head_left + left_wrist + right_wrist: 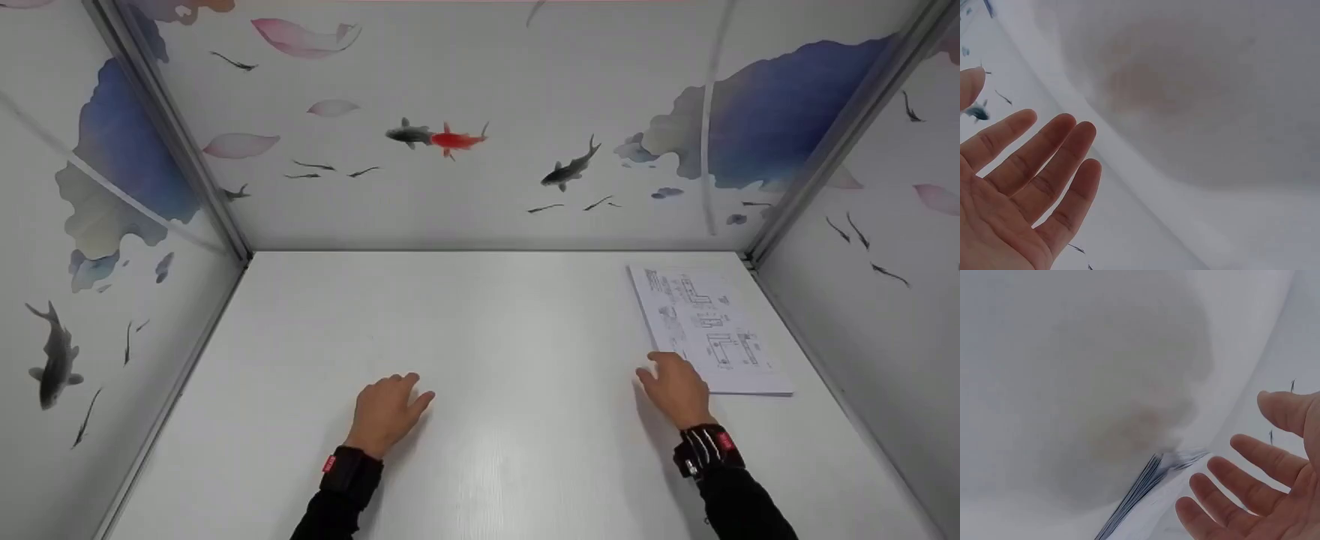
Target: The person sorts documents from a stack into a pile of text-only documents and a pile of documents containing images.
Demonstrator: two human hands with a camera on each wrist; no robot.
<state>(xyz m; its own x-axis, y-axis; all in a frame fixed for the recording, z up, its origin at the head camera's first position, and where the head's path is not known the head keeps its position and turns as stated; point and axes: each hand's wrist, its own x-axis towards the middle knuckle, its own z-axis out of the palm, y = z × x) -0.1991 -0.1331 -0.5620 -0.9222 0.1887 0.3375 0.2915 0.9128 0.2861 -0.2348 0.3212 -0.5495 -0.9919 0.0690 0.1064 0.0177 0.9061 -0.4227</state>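
Note:
My left hand [385, 414] is held above the white table [480, 330], left of the middle, with nothing in it. Its fingers look loosely extended and spread in the left wrist view. On the right, my other hand [677, 388] is over the table at the near left corner of a stack of printed sheets [709, 322]. That right hand is empty too, its fingers relaxed and apart in the right wrist view. Line drawings cover the top sheet. The layered edge of the stack [1137, 495] shows beside the fingers, and I see no grip on it.
White panels enclose the table at the back [480, 202], left [45, 225] and right [862, 285], printed with fish, petals and blue leaves. Grey metal posts [169, 127] stand at the corners. The stack lies near the table's right edge.

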